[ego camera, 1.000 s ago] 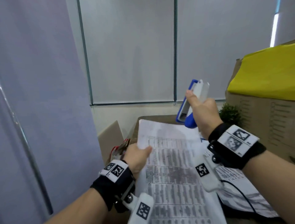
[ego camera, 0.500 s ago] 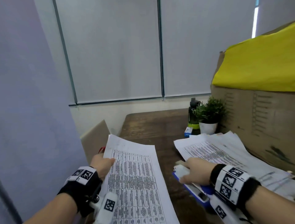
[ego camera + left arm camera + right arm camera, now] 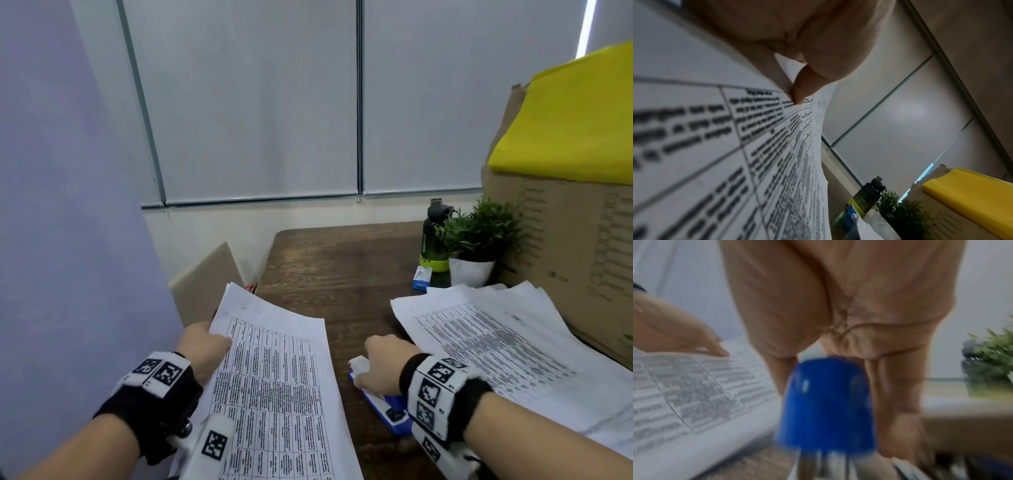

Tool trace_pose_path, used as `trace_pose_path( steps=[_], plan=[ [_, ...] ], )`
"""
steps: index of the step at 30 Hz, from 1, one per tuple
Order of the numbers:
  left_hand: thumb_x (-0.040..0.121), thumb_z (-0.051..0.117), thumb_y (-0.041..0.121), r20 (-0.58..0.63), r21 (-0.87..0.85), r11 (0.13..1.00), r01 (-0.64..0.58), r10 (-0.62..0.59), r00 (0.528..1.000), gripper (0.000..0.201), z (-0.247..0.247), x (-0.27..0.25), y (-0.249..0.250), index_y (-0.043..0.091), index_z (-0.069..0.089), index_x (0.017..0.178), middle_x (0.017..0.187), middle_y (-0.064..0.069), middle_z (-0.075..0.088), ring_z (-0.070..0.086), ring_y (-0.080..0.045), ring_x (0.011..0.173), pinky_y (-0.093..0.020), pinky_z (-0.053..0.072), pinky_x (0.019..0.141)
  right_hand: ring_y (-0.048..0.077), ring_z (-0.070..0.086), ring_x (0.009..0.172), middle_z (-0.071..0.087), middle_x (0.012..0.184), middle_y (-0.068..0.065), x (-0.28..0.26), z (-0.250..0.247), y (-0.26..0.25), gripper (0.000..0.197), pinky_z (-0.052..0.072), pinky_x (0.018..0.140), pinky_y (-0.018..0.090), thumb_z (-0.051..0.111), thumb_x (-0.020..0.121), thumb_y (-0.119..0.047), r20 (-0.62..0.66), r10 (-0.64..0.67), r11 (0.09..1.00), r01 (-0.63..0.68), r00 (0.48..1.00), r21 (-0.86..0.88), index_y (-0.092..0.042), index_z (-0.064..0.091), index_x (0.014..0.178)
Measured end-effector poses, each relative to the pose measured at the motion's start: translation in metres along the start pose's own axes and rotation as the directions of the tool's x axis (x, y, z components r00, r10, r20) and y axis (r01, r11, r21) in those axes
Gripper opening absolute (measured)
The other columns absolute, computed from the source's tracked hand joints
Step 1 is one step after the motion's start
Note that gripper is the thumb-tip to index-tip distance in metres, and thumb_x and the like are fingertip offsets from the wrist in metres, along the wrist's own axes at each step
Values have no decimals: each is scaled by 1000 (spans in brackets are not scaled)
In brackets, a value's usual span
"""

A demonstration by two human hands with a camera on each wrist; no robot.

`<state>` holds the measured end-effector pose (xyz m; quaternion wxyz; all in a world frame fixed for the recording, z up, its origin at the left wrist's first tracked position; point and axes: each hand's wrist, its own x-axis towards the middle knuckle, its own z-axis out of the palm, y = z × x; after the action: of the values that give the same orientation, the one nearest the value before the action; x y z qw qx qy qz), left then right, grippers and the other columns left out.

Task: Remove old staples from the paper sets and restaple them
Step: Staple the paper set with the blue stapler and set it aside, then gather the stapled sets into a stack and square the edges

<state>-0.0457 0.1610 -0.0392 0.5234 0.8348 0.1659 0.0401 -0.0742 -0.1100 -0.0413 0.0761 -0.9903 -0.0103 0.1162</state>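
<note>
My left hand (image 3: pixel 202 346) pinches the left edge of a printed paper set (image 3: pixel 274 383), lifted over the table's left side; in the left wrist view the thumb (image 3: pixel 801 86) presses on the sheet (image 3: pixel 715 146). My right hand (image 3: pixel 383 363) is curled over the blue and white stapler (image 3: pixel 387 407), which lies on the wooden table (image 3: pixel 342 267) between the two paper stacks. The right wrist view shows the stapler's blue rear end (image 3: pixel 826 404) under the palm, blurred. A second pile of printed papers (image 3: pixel 496 346) lies at the right.
A cardboard box (image 3: pixel 575 257) topped with yellow cloth (image 3: pixel 575 120) stands at the right. A small potted plant (image 3: pixel 476 246), a dark bottle (image 3: pixel 433 233) and a small blue box (image 3: pixel 421 277) sit at the back right. A beige board (image 3: pixel 205 284) leans at the left.
My right hand came down from mid-air with the stapler and now has it on the table. The paper set in my left hand has lowered and tilted flatter.
</note>
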Motion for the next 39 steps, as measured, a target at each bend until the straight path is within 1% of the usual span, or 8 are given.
trace_pose_path(
  steps=[6, 13, 21, 25, 29, 34, 37, 39],
  plan=[
    [91, 52, -5, 26, -3, 1000, -15, 15, 1000, 17, 7, 11, 4, -5, 63, 104, 87, -18, 68, 65, -27, 68, -25, 46, 48, 16, 58, 100, 56, 118, -3, -3, 0, 12, 36, 51, 82, 27, 72, 81, -31, 34, -104, 994, 103, 994, 33, -25, 54, 112],
    [91, 54, -5, 51, -27, 1000, -10, 11, 999, 17, 9, 24, -2, -3, 63, 106, 94, -21, 71, 68, -32, 75, -28, 49, 53, 26, 62, 101, 64, 117, 12, 81, -21, -14, 34, 49, 82, 30, 66, 88, -29, -35, -13, 1000, 13, 999, -2, -6, 61, 113],
    [91, 59, -1, 177, -150, 986, 75, -48, 983, 15, 4, 37, -4, 1, 64, 105, 91, -24, 74, 71, -43, 88, -62, 53, 87, 25, 54, 120, 57, 133, 11, 95, -47, 42, 45, 45, 99, 32, 53, 96, -31, -70, 45, 998, -43, 997, 38, -4, 54, 132],
    [94, 56, -3, 258, -217, 976, 29, 29, 966, 15, 26, 24, 22, -4, 62, 108, 94, -20, 72, 69, -36, 88, -48, 58, 81, 22, 49, 127, 51, 140, 8, 59, -53, 105, 49, 38, 101, 26, 51, 96, -35, -130, 132, 989, -122, 983, 86, -7, 50, 137],
    [95, 52, -5, 239, -299, 952, -68, 143, 960, 16, 59, -2, 50, 1, 55, 110, 93, -17, 62, 61, -26, 71, -28, 55, 53, 21, 46, 130, 46, 144, 8, 25, -48, 170, 63, 37, 104, 26, 57, 92, -43, -103, 248, 966, -237, 963, 107, -8, 42, 142],
    [94, 57, -1, 258, -250, 968, -19, 85, 962, 24, 112, -16, 54, -12, 55, 114, 115, -32, 63, 61, -34, 88, -52, 53, 89, 25, 44, 132, 41, 147, 11, -9, -32, 235, 93, 38, 104, 29, 56, 81, -68, -49, 446, 881, -429, 894, 200, -5, 31, 145],
    [92, 60, -1, 267, -217, 976, 17, 43, 963, 18, 143, -19, 52, -9, 58, 108, 116, -33, 62, 61, -35, 92, -55, 51, 95, 25, 53, 120, 50, 138, 10, 6, -13, 278, 128, 43, 98, 32, 57, 47, -93, -54, 481, 862, -460, 875, 211, -9, 36, 141],
    [90, 61, 0, 255, -195, 980, 29, 22, 967, 24, 158, -15, 53, -11, 58, 112, 117, -34, 62, 61, -36, 93, -58, 50, 96, 25, 50, 123, 46, 141, 10, 5, -14, 280, 131, 42, 100, 31, 61, 48, -90, -21, 494, 842, -473, 869, 260, -6, 31, 144]
  ],
)
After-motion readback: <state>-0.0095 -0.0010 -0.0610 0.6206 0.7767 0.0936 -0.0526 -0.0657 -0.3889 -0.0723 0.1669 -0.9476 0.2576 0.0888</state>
